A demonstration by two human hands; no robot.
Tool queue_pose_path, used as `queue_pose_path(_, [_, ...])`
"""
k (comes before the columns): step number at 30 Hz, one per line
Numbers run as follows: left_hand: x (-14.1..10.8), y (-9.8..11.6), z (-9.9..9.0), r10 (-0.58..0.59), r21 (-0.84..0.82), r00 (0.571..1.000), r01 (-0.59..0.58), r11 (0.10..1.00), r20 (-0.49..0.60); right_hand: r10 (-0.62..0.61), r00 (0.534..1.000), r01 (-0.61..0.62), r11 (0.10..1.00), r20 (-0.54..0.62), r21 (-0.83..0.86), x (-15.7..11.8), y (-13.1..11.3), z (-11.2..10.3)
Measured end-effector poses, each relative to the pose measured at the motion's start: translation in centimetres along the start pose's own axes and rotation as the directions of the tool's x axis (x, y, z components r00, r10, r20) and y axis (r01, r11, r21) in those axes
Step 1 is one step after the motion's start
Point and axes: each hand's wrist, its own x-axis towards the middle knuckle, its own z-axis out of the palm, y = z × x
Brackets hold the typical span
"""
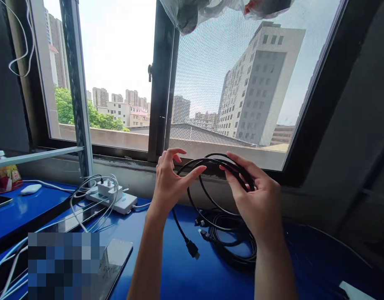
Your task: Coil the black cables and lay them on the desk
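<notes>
My right hand (pixel 261 196) is closed round the gathered loops of a black HDMI cable (pixel 192 248), holding them up above the blue table (pixel 173 275). One end of this cable hangs down below the loops with its plug bare. To the left of the loops is my left hand (pixel 170 180), thumb and fingers spread apart and gripping nothing. The cable passes close behind its thumb; whether they touch I cannot tell. Below my right hand, a second coil of black cable (pixel 232 259) lies on the table, its plugs pointing left, partly hidden by my right hand and wrist.
A white power strip (pixel 118 202) with plugged-in adapters and tangled white cables stands at left. A phone (pixel 116 260) lies in front, beside a blurred-out patch. A metal post (pixel 77 83) rises before the window. Plastic bags (pixel 207 14) hang overhead.
</notes>
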Motion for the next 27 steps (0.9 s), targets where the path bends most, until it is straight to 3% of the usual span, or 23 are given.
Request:
queue_pose_path(3, [0.1, -1.0, 0.3, -0.024, -0.022, 0.995, 0.026, 0.999, 0.094, -0.051, 0.997, 0.059, 0.992, -0.065, 0.113, 0.0, -0.5, -0.6])
queue_pose_path(5, [-0.1, -1.7, 1.3, -0.101, -0.162, 0.969, 0.14, 0.977, 0.227, -0.097, 0.993, 0.106, 0.984, -0.07, 0.145, -0.2, -1.0, -0.9])
queue_pose_path(8, [-0.4, -2.4, 3.2, -0.208, -0.398, 0.889, 0.378, 0.836, 0.408, -0.16, 0.985, 0.168, 0.974, -0.06, 0.153, -0.6, -1.3, -1.0])
queue_pose_path(10, [-0.6, -2.3, 4.1, -0.226, -0.485, 0.862, 0.452, 0.749, 0.453, -0.184, 0.982, 0.188, 0.967, -0.042, 0.173, -0.7, -1.3, -0.9])
queue_pose_path(13, [-0.7, -2.0, 4.4, -0.217, -0.544, 0.894, 0.415, 0.729, 0.392, -0.183, 0.983, 0.183, 0.954, -0.023, 0.236, -0.6, -1.0, -0.8])
queue_pose_path(16, [-0.3, -2.0, 3.8, -0.272, -0.507, 0.923, 0.377, 0.775, 0.272, -0.121, 0.992, 0.11, 0.963, 0.029, 0.245, -0.1, 0.0, -0.8])
queue_pose_path(20, [0.1, -2.0, 2.2, -0.437, -0.303, 0.899, 0.423, 0.854, 0.023, -0.051, 0.993, 0.058, 0.996, 0.107, -0.069, 0.5, 1.6, -0.7])
queue_pose_path(23, [0.0, -1.1, 1.2, -0.323, -0.052, 0.935, 0.319, 0.946, -0.148, -0.017, 0.991, 0.045, 0.978, 0.135, -0.202, 0.4, 1.9, 0.2])
queue_pose_path(25, [-0.3, -0.3, 0.9, -0.228, 0.071, 0.958, 0.244, 0.967, -0.176, -0.001, 0.98, 0.029, 0.989, 0.197, -0.142, 0.1, 1.4, 1.0])
queue_pose_path(27, [-0.5, 0.4, 0.9, -0.202, 0.089, 0.966, 0.218, 0.972, -0.164, 0.034, 0.964, -0.028, 0.999, 0.262, -0.025, -0.2, 0.8, 1.6])
